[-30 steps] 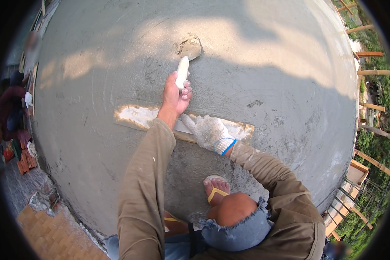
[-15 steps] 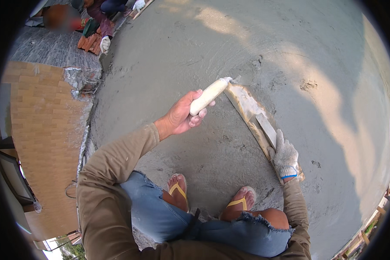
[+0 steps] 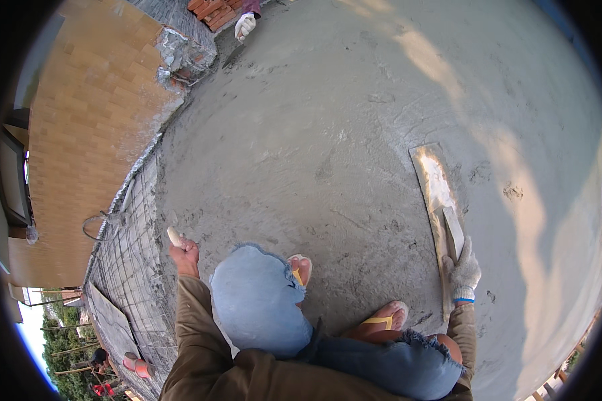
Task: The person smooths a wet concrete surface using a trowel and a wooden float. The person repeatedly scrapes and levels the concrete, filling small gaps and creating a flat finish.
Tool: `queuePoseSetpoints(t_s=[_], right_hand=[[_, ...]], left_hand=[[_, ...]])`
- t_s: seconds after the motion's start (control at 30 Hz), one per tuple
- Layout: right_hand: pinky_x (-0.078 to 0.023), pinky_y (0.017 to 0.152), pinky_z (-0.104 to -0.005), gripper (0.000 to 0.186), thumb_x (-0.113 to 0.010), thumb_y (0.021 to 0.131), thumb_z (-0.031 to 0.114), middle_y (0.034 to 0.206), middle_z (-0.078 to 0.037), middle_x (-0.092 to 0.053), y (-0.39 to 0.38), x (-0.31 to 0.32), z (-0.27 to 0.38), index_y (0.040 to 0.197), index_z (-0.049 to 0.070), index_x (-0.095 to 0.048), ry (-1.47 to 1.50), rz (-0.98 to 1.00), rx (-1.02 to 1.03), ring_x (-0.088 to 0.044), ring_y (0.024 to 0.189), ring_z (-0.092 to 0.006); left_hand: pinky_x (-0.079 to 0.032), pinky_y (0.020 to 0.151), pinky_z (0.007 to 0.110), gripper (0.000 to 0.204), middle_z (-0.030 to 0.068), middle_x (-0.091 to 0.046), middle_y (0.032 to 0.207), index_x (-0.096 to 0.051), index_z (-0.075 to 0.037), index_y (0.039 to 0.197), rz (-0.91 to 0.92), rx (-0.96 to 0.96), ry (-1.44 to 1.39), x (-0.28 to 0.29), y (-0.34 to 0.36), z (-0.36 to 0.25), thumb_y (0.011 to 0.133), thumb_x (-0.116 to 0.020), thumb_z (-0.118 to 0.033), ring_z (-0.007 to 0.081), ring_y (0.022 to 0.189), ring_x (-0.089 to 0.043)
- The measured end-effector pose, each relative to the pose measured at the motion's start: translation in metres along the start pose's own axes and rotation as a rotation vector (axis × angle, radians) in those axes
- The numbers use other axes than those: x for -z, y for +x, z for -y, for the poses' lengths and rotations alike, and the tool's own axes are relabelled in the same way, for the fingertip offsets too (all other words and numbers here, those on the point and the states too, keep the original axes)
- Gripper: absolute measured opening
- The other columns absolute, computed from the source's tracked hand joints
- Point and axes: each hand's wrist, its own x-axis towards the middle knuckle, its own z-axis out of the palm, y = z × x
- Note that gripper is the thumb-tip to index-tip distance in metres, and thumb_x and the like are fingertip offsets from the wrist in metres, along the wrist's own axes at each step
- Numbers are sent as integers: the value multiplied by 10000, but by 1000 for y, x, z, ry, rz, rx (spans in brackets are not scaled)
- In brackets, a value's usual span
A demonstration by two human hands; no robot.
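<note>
My bare left hand (image 3: 185,252) is closed around the pale, rounded handle of a trowel (image 3: 174,235), low at the left near the concrete's edge. Only a little of its blade shows, blending into the grey behind. On the right, my gloved right hand (image 3: 463,273) grips a long wooden float (image 3: 436,180) by the raised bar along its back. The float lies flat on the wet grey concrete (image 3: 328,160), its board smeared with pale cement. My sandalled feet stand in the concrete between the two hands.
Bare steel mesh (image 3: 130,240) borders the concrete at left, beside a tan tiled surface (image 3: 87,134) and a broken masonry corner (image 3: 184,57). A co-worker's gloved hand (image 3: 245,27) holds a trowel near stacked red bricks (image 3: 214,12). Another person (image 3: 99,361) is at lower left.
My left hand has swung down and left with the trowel, from beside the float's far end to the mesh side. The view has shifted; my right hand still holds the float.
</note>
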Motion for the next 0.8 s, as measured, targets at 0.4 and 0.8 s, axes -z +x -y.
queuePoseSetpoints(t_s=[0.4, 0.8], right_hand=[[-542, 883, -530, 586, -737, 893, 436, 1123, -211, -702, -17, 14, -16, 1325, 82, -558, 18, -71, -197, -676, 1044, -432], [-522, 964, -540, 804, -718, 903, 501, 1259, -313, -665, -121, 35, -265, 1433, -31, -429, 17, -480, -1142, -652, 1157, -484]], left_hand=[[-329, 378, 263, 462, -23, -485, 659, -595, -18, 1136, 95, 243, 352, -75, -20, 95, 1076, -420, -441, 86, 448, -350], [-389, 320, 254, 517, 35, -525, 640, -560, 35, 1218, 666, 274, 549, -254, -170, 47, 1101, -467, -461, 114, 411, -454]])
